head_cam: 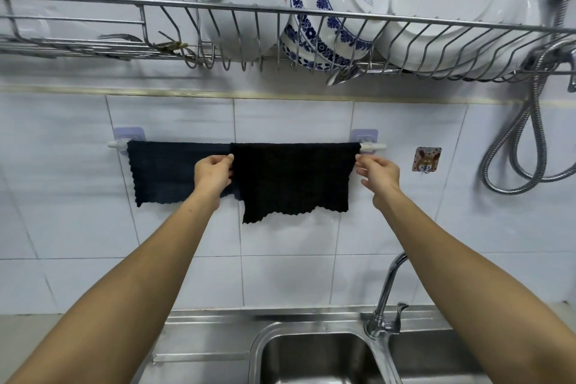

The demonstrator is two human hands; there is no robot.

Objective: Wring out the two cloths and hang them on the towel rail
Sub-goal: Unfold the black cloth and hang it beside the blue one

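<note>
Two cloths hang over the white towel rail (pixel 374 147) on the tiled wall. The dark blue cloth (pixel 162 171) covers the rail's left half. The black cloth (pixel 293 178) hangs over the right half and overlaps the blue one's right edge. My left hand (pixel 213 170) pinches the black cloth's left edge just below the rail. My right hand (pixel 378 173) is at the black cloth's right edge, its fingertips touching or pinching that edge; the exact grip is hard to make out.
A steel dish rack (pixel 93 3) with white bowls (pixel 240 0), a blue-patterned bowl (pixel 333 9) and plates (pixel 452 6) hangs above the rail. A steel sink (pixel 314 355) and tap (pixel 388 293) lie below. A shower hose (pixel 523 140) loops at right beside a small wall hook (pixel 426 159).
</note>
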